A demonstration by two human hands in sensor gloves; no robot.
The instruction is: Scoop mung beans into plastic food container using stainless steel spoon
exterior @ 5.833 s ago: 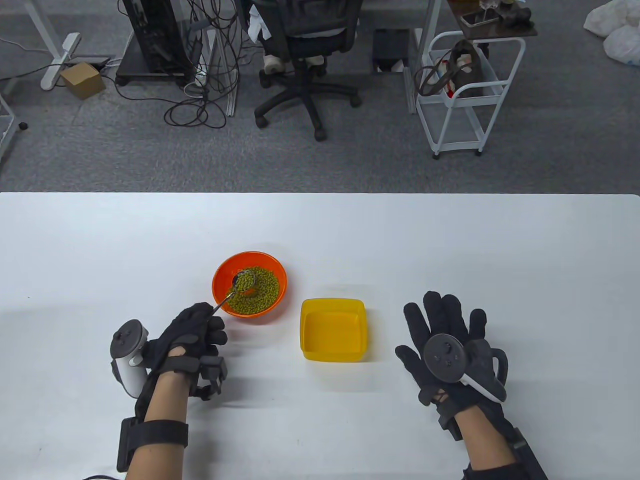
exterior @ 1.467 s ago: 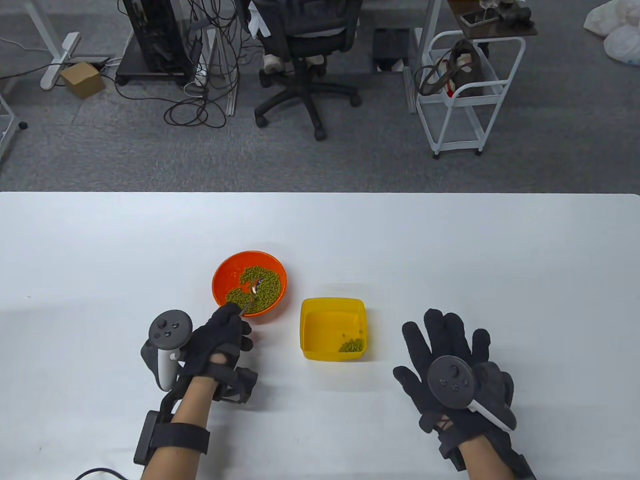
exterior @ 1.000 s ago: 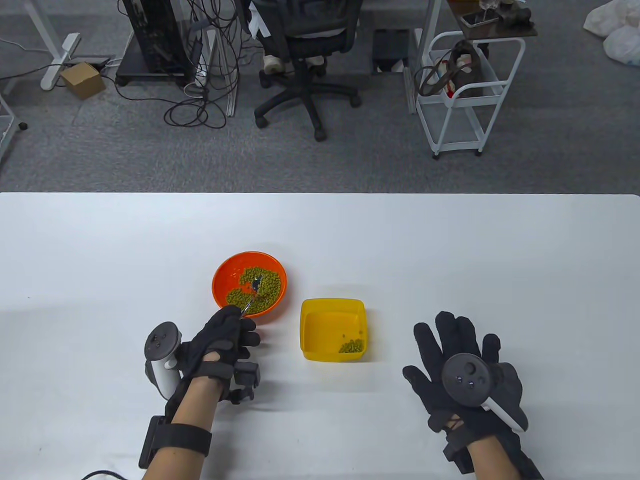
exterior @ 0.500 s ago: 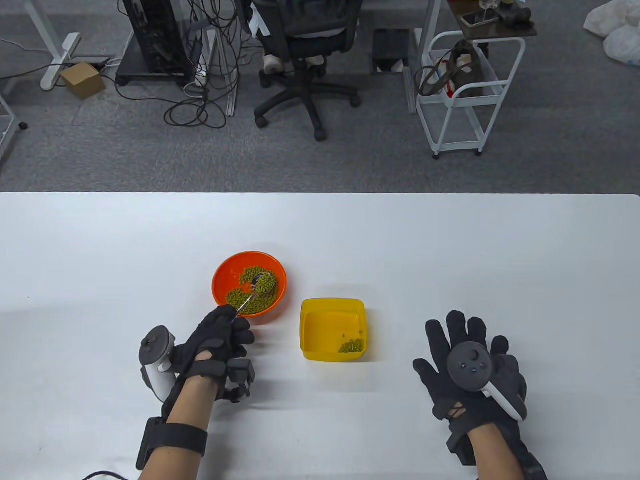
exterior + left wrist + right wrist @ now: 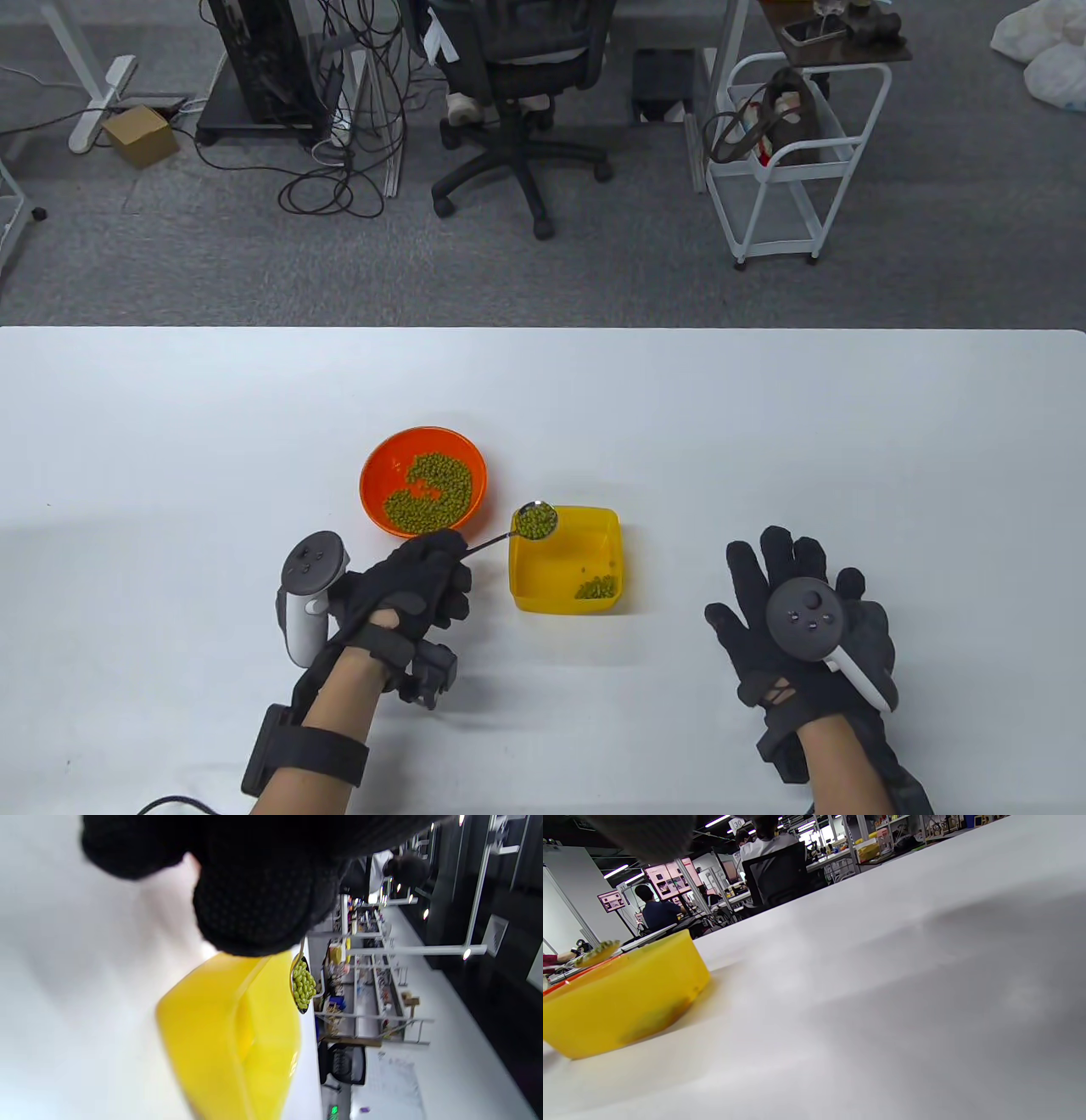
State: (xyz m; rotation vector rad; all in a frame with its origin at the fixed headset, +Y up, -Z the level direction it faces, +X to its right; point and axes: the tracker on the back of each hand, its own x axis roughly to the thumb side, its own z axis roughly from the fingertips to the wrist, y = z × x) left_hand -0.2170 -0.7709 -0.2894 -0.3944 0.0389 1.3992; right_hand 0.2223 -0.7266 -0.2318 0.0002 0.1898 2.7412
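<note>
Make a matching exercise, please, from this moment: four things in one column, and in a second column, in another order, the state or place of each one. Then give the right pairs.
Things
1. spoon
2. orange bowl
3. yellow container
4. right hand

States or places
A. lies flat on the table, fingers spread, holding nothing
B. holds a small heap of beans in its near right corner
C. loaded with beans, held by the left hand over the far left corner of the yellow container
D. holds the larger share of beans, with a bare patch of its floor showing

Pairs: 1-C, 2-D, 3-B, 4-A
</note>
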